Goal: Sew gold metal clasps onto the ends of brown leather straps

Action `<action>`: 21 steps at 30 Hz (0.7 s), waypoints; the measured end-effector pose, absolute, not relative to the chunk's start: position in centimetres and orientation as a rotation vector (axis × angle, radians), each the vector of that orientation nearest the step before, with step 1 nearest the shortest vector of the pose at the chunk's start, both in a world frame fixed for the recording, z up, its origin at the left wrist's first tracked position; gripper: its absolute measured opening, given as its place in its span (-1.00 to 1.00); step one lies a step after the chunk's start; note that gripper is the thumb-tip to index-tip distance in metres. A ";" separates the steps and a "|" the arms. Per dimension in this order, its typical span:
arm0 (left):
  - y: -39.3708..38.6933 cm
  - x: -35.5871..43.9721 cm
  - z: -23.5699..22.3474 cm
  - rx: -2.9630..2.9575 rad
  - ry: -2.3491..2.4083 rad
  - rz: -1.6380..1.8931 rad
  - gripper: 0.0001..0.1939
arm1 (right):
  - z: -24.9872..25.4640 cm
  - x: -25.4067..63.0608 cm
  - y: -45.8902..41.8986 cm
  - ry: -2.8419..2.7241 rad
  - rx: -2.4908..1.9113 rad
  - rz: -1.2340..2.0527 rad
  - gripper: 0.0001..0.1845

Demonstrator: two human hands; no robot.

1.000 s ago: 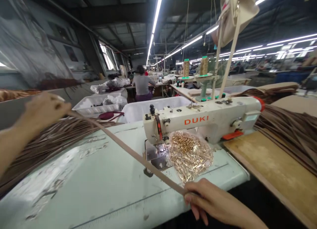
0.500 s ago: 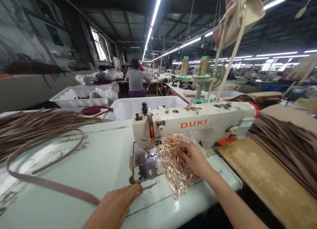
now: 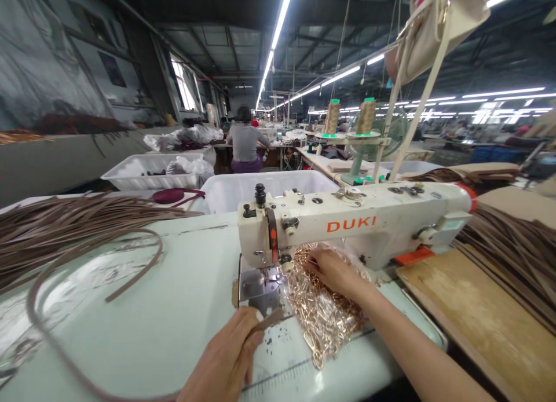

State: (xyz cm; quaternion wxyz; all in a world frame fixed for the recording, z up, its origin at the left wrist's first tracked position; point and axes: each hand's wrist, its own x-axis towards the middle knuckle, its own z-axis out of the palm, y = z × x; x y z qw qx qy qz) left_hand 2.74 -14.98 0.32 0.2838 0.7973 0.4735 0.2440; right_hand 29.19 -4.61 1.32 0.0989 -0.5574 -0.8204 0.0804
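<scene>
Since half a second ago the left hand [image 3: 226, 361] has kept its pinch on the strap [image 3: 267, 321] end near the worktop [image 3: 174, 309] front edge, while the right hand [image 3: 332, 271] picks, fingers closed, in the metal clasps [image 3: 321, 321] beneath the sewing machine [image 3: 351, 222].

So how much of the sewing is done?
Hard to say what is finished. The left hand pinches the end of a brown strap near the sewing machine, nothing stitched yet. The right hand digs in the gold clips. Many straps lie piled.
</scene>
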 end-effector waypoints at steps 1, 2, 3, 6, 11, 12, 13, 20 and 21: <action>-15.0 2.8 0.2 2.131 1.288 0.603 -0.71 | 1.4 29.1 -4.5 -2.417 -1.659 0.234 -0.79; -15.0 2.9 0.2 2.136 1.325 0.557 -0.72 | 1.4 29.0 -4.4 -2.414 -1.665 0.236 -0.80; -15.1 3.0 0.1 2.154 1.371 0.518 -0.72 | 1.4 28.9 -4.2 -2.420 -1.667 0.246 -0.81; -15.6 3.4 0.2 2.289 1.486 0.442 -0.72 | 1.6 28.6 -3.6 -2.473 -1.661 0.302 -0.84; -16.4 3.7 0.9 2.458 1.446 0.581 -0.73 | 1.5 28.5 -3.1 -2.479 -1.710 0.347 -0.85; -16.4 3.7 0.9 2.456 1.410 0.613 -0.72 | 1.3 28.6 -3.1 -2.460 -1.739 0.353 -0.86; -16.5 3.8 0.9 2.446 1.376 0.640 -0.72 | 1.2 28.6 -3.1 -2.436 -1.770 0.359 -0.86; -16.8 3.8 -0.2 2.268 1.389 0.794 -0.74 | 1.2 28.5 -3.8 -2.267 -1.746 0.389 -0.90; -16.9 3.9 -0.2 2.245 1.397 0.800 -0.75 | 1.5 28.6 -4.0 -2.240 -1.723 0.384 -0.89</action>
